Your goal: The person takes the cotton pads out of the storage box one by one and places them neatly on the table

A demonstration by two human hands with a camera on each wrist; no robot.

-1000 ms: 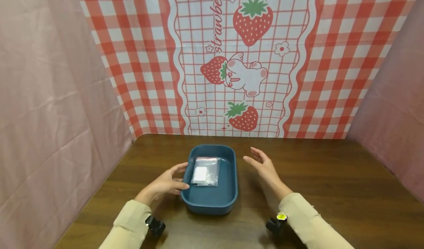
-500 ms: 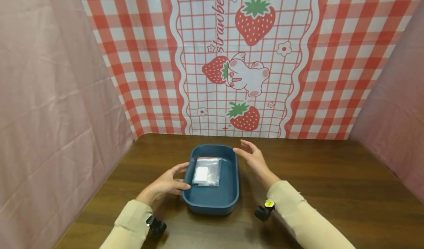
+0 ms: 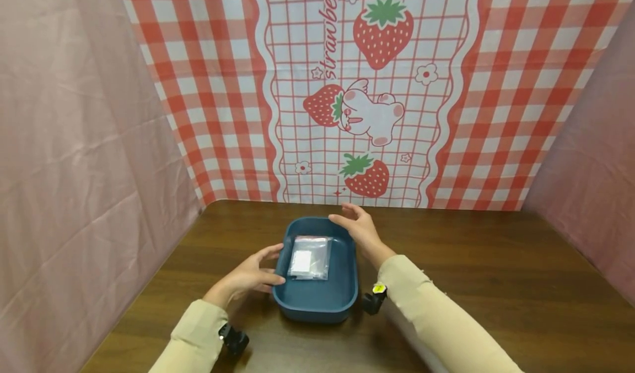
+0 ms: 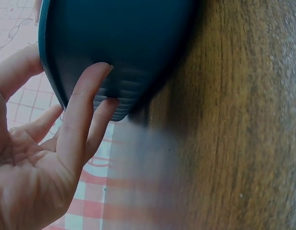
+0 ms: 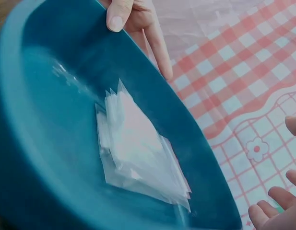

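Note:
A deep blue plastic bin [image 3: 315, 301] with rounded corners stands on the brown table. Inside it lies a stack of clear zip-lock bags [image 3: 319, 254] with a white rectangle showing through, also seen in the right wrist view as layered bags [image 5: 138, 148]. My left hand [image 3: 248, 274] holds the bin's left side, thumb over the rim and fingers spread along the outer wall [image 4: 152, 28]. Over the bin's back right corner my right hand [image 3: 359, 227] reaches with parted, relaxed fingers. In the right wrist view its fingertips [image 5: 282, 196] are apart from the rim, holding nothing.
A wood-grain table [image 3: 476, 285] spreads around the bin. Behind it hangs a red-and-white checked cloth [image 3: 372, 114] with strawberries, and pink curtains [image 3: 99, 141] stand at both sides. Each sleeve carries a small black wrist camera [image 3: 233, 339].
My right hand has moved left and farther back, from beside the bin to its back right corner. The left hand, the bin and the bags have stayed in place.

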